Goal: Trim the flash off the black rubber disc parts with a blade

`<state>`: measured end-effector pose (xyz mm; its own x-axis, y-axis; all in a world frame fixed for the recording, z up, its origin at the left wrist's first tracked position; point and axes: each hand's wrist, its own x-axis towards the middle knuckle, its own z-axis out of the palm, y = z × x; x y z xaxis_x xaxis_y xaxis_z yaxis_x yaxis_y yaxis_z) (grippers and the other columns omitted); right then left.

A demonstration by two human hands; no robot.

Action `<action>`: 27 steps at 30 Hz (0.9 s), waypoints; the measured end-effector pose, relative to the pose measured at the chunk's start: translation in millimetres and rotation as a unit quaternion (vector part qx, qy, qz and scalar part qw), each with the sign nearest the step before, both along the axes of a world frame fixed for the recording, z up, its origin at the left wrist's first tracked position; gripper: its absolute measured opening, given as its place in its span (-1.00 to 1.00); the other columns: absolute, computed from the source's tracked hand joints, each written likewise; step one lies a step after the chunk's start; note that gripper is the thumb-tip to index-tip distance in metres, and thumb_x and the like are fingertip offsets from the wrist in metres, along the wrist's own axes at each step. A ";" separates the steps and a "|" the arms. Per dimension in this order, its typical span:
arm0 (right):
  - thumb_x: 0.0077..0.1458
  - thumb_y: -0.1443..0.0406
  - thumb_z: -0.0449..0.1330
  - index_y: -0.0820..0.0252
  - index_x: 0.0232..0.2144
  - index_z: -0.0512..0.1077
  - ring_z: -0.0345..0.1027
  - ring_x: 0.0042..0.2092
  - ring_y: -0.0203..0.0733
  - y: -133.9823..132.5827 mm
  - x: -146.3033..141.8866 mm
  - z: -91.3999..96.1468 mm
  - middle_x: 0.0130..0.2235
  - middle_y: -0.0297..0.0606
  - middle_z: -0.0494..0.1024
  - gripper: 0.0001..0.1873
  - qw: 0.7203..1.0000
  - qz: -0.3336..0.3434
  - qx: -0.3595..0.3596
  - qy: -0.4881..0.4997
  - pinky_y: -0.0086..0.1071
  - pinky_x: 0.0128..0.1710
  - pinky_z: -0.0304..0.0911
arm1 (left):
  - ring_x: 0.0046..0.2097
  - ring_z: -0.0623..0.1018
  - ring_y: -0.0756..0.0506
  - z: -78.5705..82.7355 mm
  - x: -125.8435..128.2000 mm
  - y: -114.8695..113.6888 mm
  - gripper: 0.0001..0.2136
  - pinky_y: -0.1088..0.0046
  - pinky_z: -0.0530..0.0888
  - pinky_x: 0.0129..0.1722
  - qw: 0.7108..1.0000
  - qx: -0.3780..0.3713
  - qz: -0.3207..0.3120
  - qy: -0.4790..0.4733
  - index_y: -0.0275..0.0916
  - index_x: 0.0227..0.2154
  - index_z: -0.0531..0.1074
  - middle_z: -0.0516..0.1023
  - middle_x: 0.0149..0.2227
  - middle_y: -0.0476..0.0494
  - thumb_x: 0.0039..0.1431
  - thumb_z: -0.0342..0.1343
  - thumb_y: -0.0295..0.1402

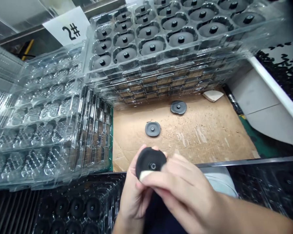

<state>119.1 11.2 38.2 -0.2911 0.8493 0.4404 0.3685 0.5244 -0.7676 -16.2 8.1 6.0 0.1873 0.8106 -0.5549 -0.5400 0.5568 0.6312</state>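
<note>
A round black disc [150, 161] with a small raised centre is tilted toward me above the front of the cardboard. My left hand [134, 191] holds it from below and behind, fingers curled round its edge. Over the disc's lower right side, my right hand [185, 185] is closed, its fingers pinched together. A small off-white piece [146, 175] shows at its fingertips against the disc; blur hides its exact kind. Two similar dark discs, a nearer one [152, 129] and a farther one [178, 107], lie flat on the cardboard.
Stacked clear trays [151, 61] at the back hold several discs. More clear trays [51, 113] stand left. An off-white wedge [213, 95] lies on the cardboard sheet [197, 139]. At right is a white bin [263, 94] with small black parts. Black discs [76, 208] sit lower left.
</note>
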 end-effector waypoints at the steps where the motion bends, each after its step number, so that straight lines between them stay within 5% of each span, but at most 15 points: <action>1: 0.15 0.48 -0.02 0.32 -0.19 0.40 0.29 -0.39 -0.24 -4.8 5.7 -0.7 -0.42 -0.24 0.47 -0.76 1.000 0.007 -0.023 -0.006 -0.35 -0.37 0.20 | -0.09 0.56 -0.18 1.1 -1.4 0.8 -0.47 0.36 0.46 -0.04 1.000 0.011 0.003 -0.019 0.01 -0.19 0.51 0.60 -0.13 0.00 -0.37 0.42 -0.27; 4: 0.14 0.49 0.01 0.30 -0.22 0.40 0.27 -0.42 -0.26 -16.4 17.9 -2.1 -0.42 -0.26 0.47 -0.79 0.993 -0.073 -0.064 -0.064 -0.36 -0.39 0.18 | -0.14 0.58 -0.04 2.6 0.0 3.9 -0.54 0.63 0.48 -0.16 0.995 0.048 0.010 -0.083 -0.01 -0.21 0.52 0.61 -0.15 0.05 -0.28 0.40 -0.41; 7: 0.13 0.49 0.03 0.38 -0.17 0.39 0.28 -0.40 -0.21 -21.1 17.3 0.0 -0.40 -0.18 0.48 -0.78 0.984 -0.142 -0.021 -0.102 -0.31 -0.38 0.17 | -0.12 0.57 -0.01 3.2 6.3 6.1 -0.59 0.67 0.46 -0.14 0.993 0.061 0.022 -0.098 -0.02 -0.20 0.52 0.61 -0.15 0.04 -0.21 0.37 -0.37; 11: 0.15 0.48 -0.01 0.34 -0.16 0.37 0.28 -0.43 -0.24 -16.6 13.5 1.8 -0.44 -0.24 0.48 -0.76 0.997 -0.051 -0.018 -0.063 -0.33 -0.40 0.19 | -0.08 0.56 -0.08 4.4 7.5 5.3 -0.61 0.54 0.46 -0.06 0.996 0.045 0.034 -0.073 0.00 -0.16 0.50 0.60 -0.12 0.03 -0.14 0.33 -0.37; 16: 0.14 0.47 0.01 0.29 -0.17 0.37 0.35 -0.35 -0.20 -12.8 13.2 3.5 -0.33 -0.19 0.53 -0.77 0.989 -0.118 -0.032 -0.082 -0.32 -0.34 0.24 | -0.12 0.56 -0.02 3.9 5.6 0.5 -0.57 0.67 0.47 -0.16 0.996 0.049 0.052 -0.055 -0.04 -0.15 0.50 0.60 -0.12 -0.03 -0.19 0.35 -0.38; 19: 0.14 0.48 0.00 0.28 -0.13 0.37 0.33 -0.40 -0.23 -12.2 13.2 1.7 -0.39 -0.23 0.52 -0.74 0.997 -0.045 -0.033 -0.052 -0.34 -0.38 0.24 | -0.11 0.56 -0.07 1.4 6.4 -2.1 -0.56 0.55 0.47 -0.09 0.997 0.018 0.050 -0.059 -0.03 -0.11 0.48 0.57 -0.07 -0.07 -0.14 0.32 -0.39; 21: 0.18 0.43 -0.02 0.23 -0.17 0.39 0.36 -0.35 -0.25 -6.0 17.5 -9.3 -0.36 -0.24 0.53 -0.76 0.995 -0.043 -0.083 -0.031 -0.37 -0.35 0.26 | -0.11 0.56 -0.07 -0.5 6.8 -2.2 -0.58 0.53 0.48 -0.11 0.996 0.010 0.072 -0.057 -0.05 -0.13 0.49 0.58 -0.10 -0.08 -0.14 0.33 -0.35; 25: 0.22 0.33 0.00 0.21 -0.16 0.44 0.39 -0.26 -0.19 4.1 28.8 -55.0 -0.27 -0.20 0.53 -0.76 0.972 -0.155 -0.161 -0.069 -0.34 -0.31 0.27 | -0.09 0.54 -0.10 -2.0 6.8 0.7 -0.55 0.48 0.49 -0.12 0.991 -0.001 0.127 -0.035 -0.04 -0.14 0.50 0.59 -0.15 -0.08 -0.20 0.34 -0.27; 27: 0.21 0.34 0.03 0.20 -0.17 0.46 0.40 -0.29 -0.21 -1.8 29.5 -79.2 -0.31 -0.21 0.54 -0.76 0.972 -0.135 -0.174 -0.079 -0.35 -0.32 0.28 | -0.09 0.54 -0.10 -1.9 6.4 2.3 -0.51 0.47 0.49 -0.12 0.991 -0.007 0.132 -0.030 -0.02 -0.09 0.47 0.57 -0.11 -0.09 -0.19 0.34 -0.27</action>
